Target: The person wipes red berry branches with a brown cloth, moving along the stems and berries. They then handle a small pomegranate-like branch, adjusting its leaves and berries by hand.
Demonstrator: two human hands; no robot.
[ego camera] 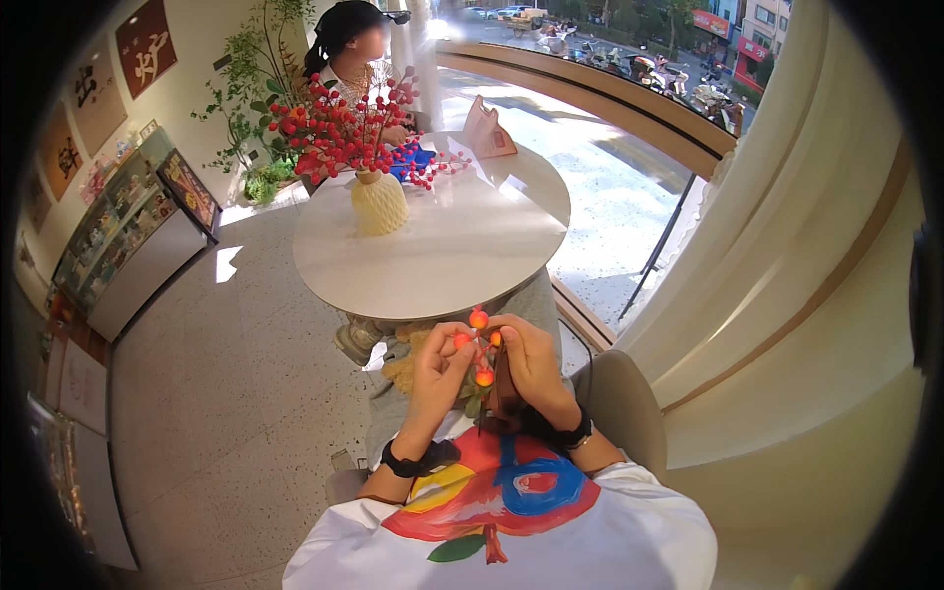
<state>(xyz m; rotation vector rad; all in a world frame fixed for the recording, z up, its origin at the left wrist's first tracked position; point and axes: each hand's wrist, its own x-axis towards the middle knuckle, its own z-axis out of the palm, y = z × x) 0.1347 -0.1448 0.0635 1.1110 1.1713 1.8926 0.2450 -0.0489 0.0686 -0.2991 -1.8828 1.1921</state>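
In front of my chest is a sprig of orange-red berries (484, 377) on thin reddish stems, apparently artificial. My left hand (436, 372) pinches one berry between thumb and fingers. On the other side, my right hand (537, 363) is closed around a flat brown object (503, 394), perhaps leather or ribbon, with its fingertips at another berry. One berry points up towards the table, and another hangs lower between the hands. Green leaves (473, 402) show beneath the berries. Part of the stem is hidden by my fingers and the brown object.
A round white table (435, 273) stands ahead, bearing a cream vase (379, 203) of red berry branches and a paper bag (490, 133). A person (350, 51) sits across it. To the right are a chair (627, 398) and a curtain (767, 243); a display case (122, 228) is at left.
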